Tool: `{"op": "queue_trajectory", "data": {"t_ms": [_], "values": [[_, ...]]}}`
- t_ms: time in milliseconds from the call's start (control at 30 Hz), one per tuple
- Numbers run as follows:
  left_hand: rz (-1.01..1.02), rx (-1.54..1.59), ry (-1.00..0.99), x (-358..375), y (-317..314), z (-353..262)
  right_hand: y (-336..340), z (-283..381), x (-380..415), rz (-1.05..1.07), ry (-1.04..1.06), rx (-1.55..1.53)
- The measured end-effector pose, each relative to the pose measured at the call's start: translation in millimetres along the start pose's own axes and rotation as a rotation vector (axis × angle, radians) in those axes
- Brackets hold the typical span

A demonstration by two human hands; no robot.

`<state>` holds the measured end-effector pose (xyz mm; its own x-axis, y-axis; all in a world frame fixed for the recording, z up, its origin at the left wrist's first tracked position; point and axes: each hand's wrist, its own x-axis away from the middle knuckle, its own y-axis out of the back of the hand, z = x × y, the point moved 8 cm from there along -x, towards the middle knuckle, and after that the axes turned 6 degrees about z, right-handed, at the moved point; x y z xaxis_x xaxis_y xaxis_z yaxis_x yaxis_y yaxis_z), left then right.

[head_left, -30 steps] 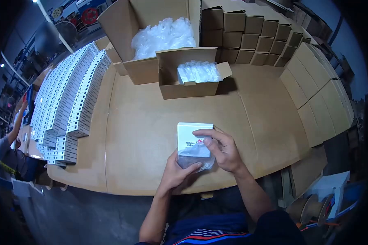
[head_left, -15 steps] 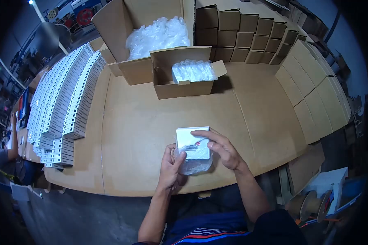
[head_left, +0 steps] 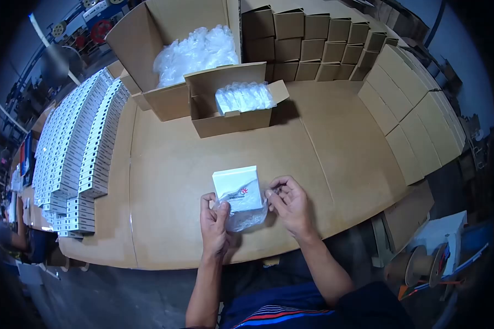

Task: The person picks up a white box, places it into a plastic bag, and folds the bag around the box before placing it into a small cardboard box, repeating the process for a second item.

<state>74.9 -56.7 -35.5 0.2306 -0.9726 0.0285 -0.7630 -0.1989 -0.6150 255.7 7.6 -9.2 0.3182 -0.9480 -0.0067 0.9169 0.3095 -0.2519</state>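
Observation:
A small white box [head_left: 235, 182] with a red logo is held above the near part of the table, its lower part inside a clear plastic bag [head_left: 247, 220]. My left hand [head_left: 215, 226] grips box and bag at their left side, thumb on the front. On the right, my right hand [head_left: 294, 207] has its fingers curled, with thumb and forefinger pinched at the bag's edge beside the box. The box's upper part stands out of the bag.
Beyond my hands stands an open carton [head_left: 230, 126] with wrapped packs [head_left: 244, 98] in it. Behind it, a larger carton [head_left: 173, 104] holds clear plastic bags [head_left: 197, 55]. White boxes [head_left: 74, 142] are stacked at left, brown cartons [head_left: 313, 46] at back and right. Another person [head_left: 19, 236] is at far left.
The box has tilted slightly and its top shows more. My right hand has moved from the box's top face down to the bag's right edge, fingers now curled.

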Motion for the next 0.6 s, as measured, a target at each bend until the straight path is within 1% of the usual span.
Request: {"op": "queue_trajectory", "data": {"t_ms": [100, 200, 300, 367, 433, 467, 567, 600], "values": [[-0.008, -0.033, -0.024, 0.3, 5.4, -0.8, -4.3, 38.1, -2.3, 0.034, 0.32, 0.518], [-0.02, -0.065, -0.025, 1.1, 17.3, 4.5, -9.2, 41.7, -6.8, 0.15, 0.046, 0.222], [-0.04, -0.048, -0.02, 3.0, 16.9, 5.2, -18.6, 48.0, -8.8, 0.204, 0.121, 0.193], [-0.041, -0.054, -0.076, 3.5, 16.6, 1.4, -15.7, 45.1, -8.8, 0.161, 0.1, 0.174], [0.049, -0.143, -0.145, 4.1, 22.8, -3.6, -13.3, 43.3, -8.0, 0.124, 0.105, 0.166], [0.097, -0.188, -0.178, 4.5, 23.9, -6.7, -12.5, 37.3, -8.5, 0.142, 0.087, 0.149], [0.088, -0.306, -0.327, 5.5, 11.1, -25.0, -10.4, 37.7, -6.6, 0.11, 0.133, 0.123], [0.099, -0.299, -0.334, 3.7, 10.7, -26.8, -11.5, 35.7, -7.6, 0.117, 0.135, 0.135]]}}
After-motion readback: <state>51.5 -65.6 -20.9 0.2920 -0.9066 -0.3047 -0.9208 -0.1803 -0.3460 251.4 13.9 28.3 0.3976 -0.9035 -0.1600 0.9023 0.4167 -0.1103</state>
